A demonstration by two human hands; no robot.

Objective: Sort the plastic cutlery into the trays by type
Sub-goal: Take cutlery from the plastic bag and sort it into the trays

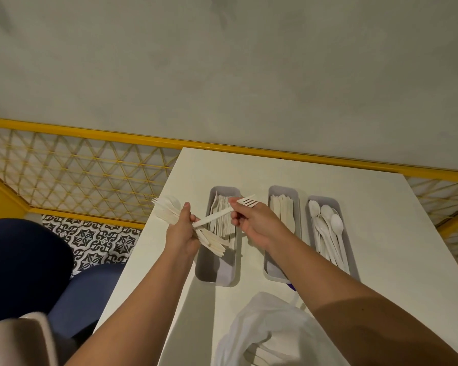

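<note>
Plastic bag (262, 331): nearest you, crumpled and translucent, on your side of the middle tray (283, 188); a few white pieces show through it.
Table (381, 233): white, carrying three grey trays side by side.
Middle tray: holds flat knives (282, 210); your right forearm (315, 260) crosses its near end.
Left tray (217, 270): just left of the middle tray, with tined pieces stacked at its far end.
Right tray (324, 198): just right of the middle tray, holding spoons (325, 223).
Left hand (181, 231): left of the middle tray, at the left tray's outer edge; your fingers curl tightly around the bundle.
Right hand (251, 220): raised just left of the middle tray; your thumb and fingertips pinch the fork near its tines.
Bundle (167, 210): mixed white cutlery, fanned out from both ends of your fist.
Fork (214, 217): tilted above the left tray, its handle end touching your left hand.
</note>
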